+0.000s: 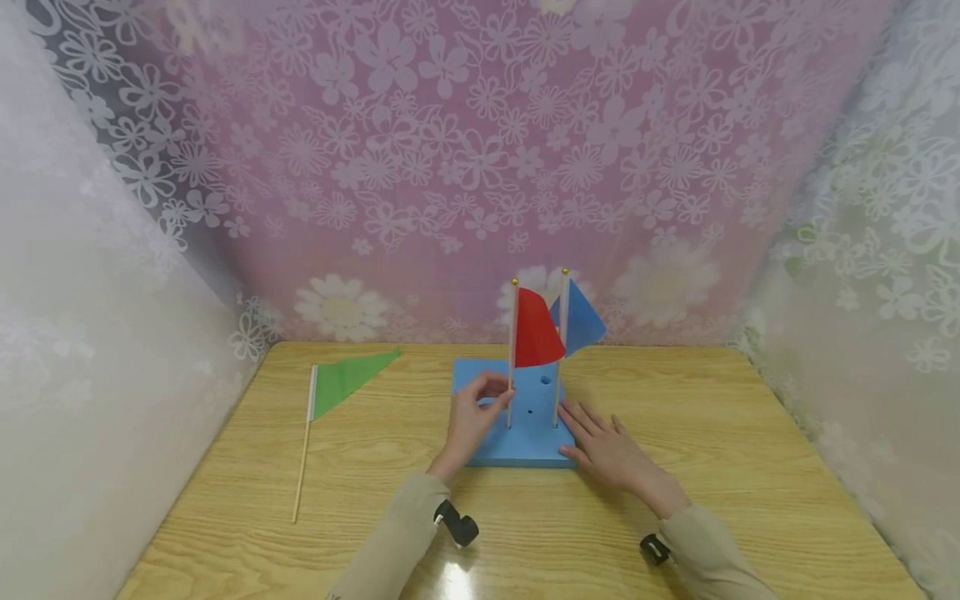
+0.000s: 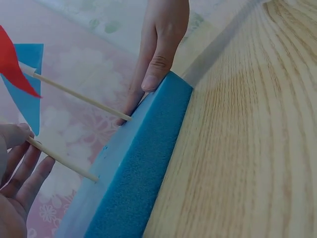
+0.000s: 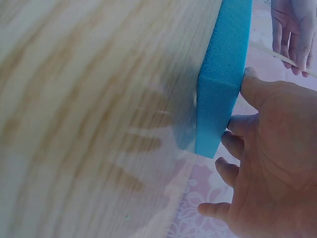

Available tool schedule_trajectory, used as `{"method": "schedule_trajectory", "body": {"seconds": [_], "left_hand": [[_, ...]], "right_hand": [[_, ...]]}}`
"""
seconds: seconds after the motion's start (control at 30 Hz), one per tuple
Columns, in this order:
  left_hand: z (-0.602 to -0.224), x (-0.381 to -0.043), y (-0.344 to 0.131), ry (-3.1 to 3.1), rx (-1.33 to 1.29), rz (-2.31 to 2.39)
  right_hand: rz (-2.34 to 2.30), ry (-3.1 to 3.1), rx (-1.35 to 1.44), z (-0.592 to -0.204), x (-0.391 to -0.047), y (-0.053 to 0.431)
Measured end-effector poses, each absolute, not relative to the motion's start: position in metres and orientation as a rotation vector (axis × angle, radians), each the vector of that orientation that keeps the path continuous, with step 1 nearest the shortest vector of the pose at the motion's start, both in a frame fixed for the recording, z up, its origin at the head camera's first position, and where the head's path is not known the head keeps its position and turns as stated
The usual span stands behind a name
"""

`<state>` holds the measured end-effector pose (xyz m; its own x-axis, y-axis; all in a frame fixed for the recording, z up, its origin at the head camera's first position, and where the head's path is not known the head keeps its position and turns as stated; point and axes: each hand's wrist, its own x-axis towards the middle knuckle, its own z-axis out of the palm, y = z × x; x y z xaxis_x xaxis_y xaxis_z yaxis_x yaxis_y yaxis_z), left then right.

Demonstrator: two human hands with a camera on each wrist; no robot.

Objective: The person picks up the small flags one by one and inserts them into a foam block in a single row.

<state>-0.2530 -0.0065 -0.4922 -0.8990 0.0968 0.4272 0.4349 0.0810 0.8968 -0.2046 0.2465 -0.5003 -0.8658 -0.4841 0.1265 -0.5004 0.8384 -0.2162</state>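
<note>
A blue foam block [image 1: 517,454] lies flat on the table, with a red flag [image 1: 534,329] and a blue flag [image 1: 582,321] standing upright in it on wooden sticks. My left hand [image 1: 474,415] pinches the red flag's stick between thumb and fingers, a short way above the block. In the left wrist view that stick's lower end [image 2: 89,175] meets a hole in the foam. My right hand [image 1: 611,450] rests with spread, straight fingers on the block's right edge, beside the blue flag's stick [image 1: 557,396]. The right wrist view shows its fingertips against the foam block [image 3: 223,79].
A green flag [image 1: 348,383] on a wooden stick lies on the wooden table [image 1: 360,533] to the left. Holes [image 1: 545,380] show in the block's top. A pink flowered curtain [image 1: 450,167] hangs behind the table, with pale cloth at both sides.
</note>
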Motion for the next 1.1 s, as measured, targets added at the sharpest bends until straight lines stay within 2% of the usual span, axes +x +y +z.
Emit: {"method": "schedule_trajectory", "body": {"seconds": [0.7, 0.9, 1.1], "left_hand": [[-0.483, -0.254, -0.004, -2.213, -0.507, -1.818], [-0.475, -0.250, -0.004, -2.195, -0.505, -1.822], [-0.488, -0.259, -0.004, -2.185, -0.508, -1.839]], "right_hand": [[0.363, -3.019, 0.749, -0.493, -0.201, 0.243], [0.359, -3.004, 0.760, -0.502, -0.206, 0.247], [0.385, -2.956, 0.785, -0.499, -0.205, 0.247]]}}
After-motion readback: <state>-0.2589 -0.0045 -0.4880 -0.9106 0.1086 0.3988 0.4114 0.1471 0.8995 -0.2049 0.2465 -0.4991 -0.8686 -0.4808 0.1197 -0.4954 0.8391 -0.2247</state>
